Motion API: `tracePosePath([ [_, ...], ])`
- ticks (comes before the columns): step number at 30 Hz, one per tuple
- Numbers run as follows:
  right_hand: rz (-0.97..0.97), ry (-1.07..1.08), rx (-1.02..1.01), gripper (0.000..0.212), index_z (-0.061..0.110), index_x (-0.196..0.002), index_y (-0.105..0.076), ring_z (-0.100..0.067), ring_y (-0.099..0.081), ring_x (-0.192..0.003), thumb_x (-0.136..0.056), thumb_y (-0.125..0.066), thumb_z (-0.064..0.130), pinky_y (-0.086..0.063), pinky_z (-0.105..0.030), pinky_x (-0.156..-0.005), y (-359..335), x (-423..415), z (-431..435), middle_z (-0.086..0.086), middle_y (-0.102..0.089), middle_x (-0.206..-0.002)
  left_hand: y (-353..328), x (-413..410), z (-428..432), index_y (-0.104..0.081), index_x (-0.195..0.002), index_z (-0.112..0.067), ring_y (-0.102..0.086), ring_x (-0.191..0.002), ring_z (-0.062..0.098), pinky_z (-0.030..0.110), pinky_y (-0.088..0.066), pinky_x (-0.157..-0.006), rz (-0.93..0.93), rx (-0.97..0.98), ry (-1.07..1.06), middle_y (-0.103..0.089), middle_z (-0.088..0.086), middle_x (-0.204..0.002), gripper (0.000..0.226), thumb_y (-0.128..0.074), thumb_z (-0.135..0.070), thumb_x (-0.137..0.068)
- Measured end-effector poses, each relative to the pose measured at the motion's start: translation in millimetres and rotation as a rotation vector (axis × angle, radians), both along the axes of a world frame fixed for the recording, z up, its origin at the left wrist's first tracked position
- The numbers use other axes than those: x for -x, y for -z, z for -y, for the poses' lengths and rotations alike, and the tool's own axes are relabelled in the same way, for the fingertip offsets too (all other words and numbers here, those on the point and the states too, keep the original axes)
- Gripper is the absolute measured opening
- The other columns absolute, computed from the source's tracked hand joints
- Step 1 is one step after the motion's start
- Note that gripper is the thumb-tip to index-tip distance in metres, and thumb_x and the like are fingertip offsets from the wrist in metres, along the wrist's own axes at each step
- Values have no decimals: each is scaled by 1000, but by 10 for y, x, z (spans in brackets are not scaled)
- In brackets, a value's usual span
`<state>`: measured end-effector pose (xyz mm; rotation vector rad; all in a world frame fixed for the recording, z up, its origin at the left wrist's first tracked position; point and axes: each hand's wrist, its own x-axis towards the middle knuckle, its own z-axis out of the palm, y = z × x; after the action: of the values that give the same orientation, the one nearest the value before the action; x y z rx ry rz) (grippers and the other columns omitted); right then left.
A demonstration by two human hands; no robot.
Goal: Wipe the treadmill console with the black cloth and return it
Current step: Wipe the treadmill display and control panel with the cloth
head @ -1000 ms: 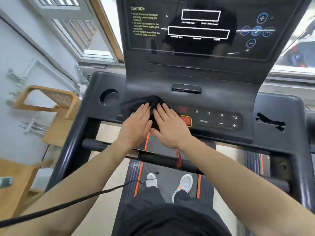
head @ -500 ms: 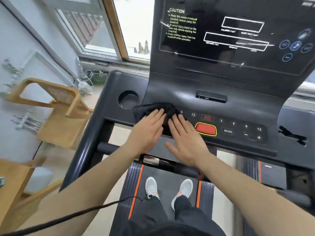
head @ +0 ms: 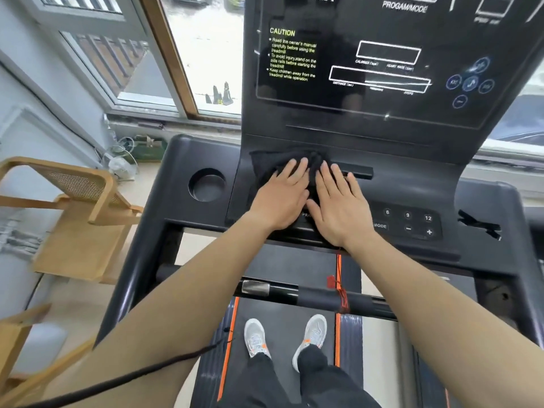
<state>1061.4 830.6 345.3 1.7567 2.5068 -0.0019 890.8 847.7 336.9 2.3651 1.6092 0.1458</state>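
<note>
Pressing flat on black cloth (head: 276,166) with both palms, on sloped lower panel of treadmill console (head: 412,189), toward its left edge and just below the display screen (head: 368,69). Left hand (head: 279,198) lying palm-down, fingers straight and held close together, fingertips resting on the cloth. Right hand (head: 338,204) lying palm-down just beside it, fingers straight with slight gaps, thumb angling in toward the left hand, fingertips reaching the cloth's right part and the edge of the small black slot (head: 357,172). Not gripping or pinching anything; holding the cloth down by flat pressure only. Cloth bunching up ahead of the fingertips, spreading out to the left of the left hand. Covering part of the button panel (head: 412,222) with the right palm; keys 6, 9, 12, MODE, minus and plus showing to the right. Round cup holder (head: 207,184) sitting near the console's left edge, apart from the cloth. Standing on the belt (head: 282,307) in grey sneakers (head: 256,337). Wooden chair (head: 73,207) sitting left of the treadmill.
</note>
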Motion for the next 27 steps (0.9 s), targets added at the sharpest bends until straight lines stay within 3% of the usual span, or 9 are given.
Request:
tracePosePath([
  [4, -48, -72, 81, 77, 4, -159, -24, -26, -9, -157, -101, -20, 55, -6, -43, -128, -6, 125, 8, -14, -17, -168, 7, 210, 129, -27, -158, -12, -12, -155, 17, 39, -22, -121, 39, -13, 17, -15, 1, -168, 52, -34, -25, -107],
  [7, -41, -242, 124, 79, 6, -160, -19, -26, -7, -157, -100, -23, 57, -3, -41, -127, 16, 363, -84, -13, -12, -170, 52, 536, 238, -42, -151, -8, -27, -151, 19, 41, -31, -119, 83, -64, -130, -31, 5, -163, 48, -41, -22, -105],
  [10, 47, -338, 39, 76, 8, -160, -22, -24, -12, -157, -102, -20, 57, -4, -44, -127, 5, 437, -189, -11, -18, -169, 62, 571, 216, -37, -154, -10, -24, -152, 21, 45, -30, -120, 62, -55, -228, -28, 6, -164, 52, -35, -29, -106],
  [13, 74, -275, -52, 68, 11, -159, -28, -23, -19, -155, -104, -27, 51, -7, -47, -127, -106, 199, -359, -7, -23, -168, 1, 290, 34, -24, -159, -13, -12, -155, 19, 43, -28, -121, 71, -57, -254, -16, 3, -168, 55, -31, -33, -108],
  [15, 59, -220, -84, 65, 11, -158, -32, -23, -24, -154, -102, -37, 43, -11, -48, -126, -111, -28, -375, -6, -27, -167, -29, 39, -56, -29, -157, -12, -15, -154, 20, 42, -31, -118, 79, -92, -260, -19, 4, -167, 54, -32, -33, -107],
  [18, -30, -141, -143, 65, 6, -152, -43, -25, -41, -146, -93, -51, 32, -23, -49, -124, -46, -354, -299, -10, -43, -159, -84, -337, -113, -47, -147, -7, -35, -147, 25, 45, -45, -109, 71, -98, -190, -40, 10, -158, 57, -28, -34, -101],
  [21, -154, -23, -213, 58, 1, -137, -56, -30, -58, -128, -84, -52, 26, -34, -50, -117, -36, -686, -286, -16, -61, -140, -111, -725, -170, -68, -124, -1, -61, -125, 29, 44, -57, -91, 85, -98, -76, -65, 14, -134, 54, -36, -29, -90],
  [24, -179, 52, -249, 56, -1, -129, -60, -32, -64, -118, -80, -51, 25, -39, -50, -112, -36, -960, -261, -19, -65, -131, -140, -1041, -216, -73, -113, -2, -67, -114, 27, 42, -55, -90, 56, -115, 20, -72, 13, -121, 51, -40, -29, -85],
  [27, -198, 86, -286, 55, -3, -123, -63, -34, -62, -122, -78, -50, 26, -39, -50, -112, -4, -978, -210, -21, -67, -127, -123, -1015, -227, -71, -121, -4, -64, -120, 25, 43, -53, -95, 66, -165, 106, -69, 10, -128, 52, -41, -28, -86],
])
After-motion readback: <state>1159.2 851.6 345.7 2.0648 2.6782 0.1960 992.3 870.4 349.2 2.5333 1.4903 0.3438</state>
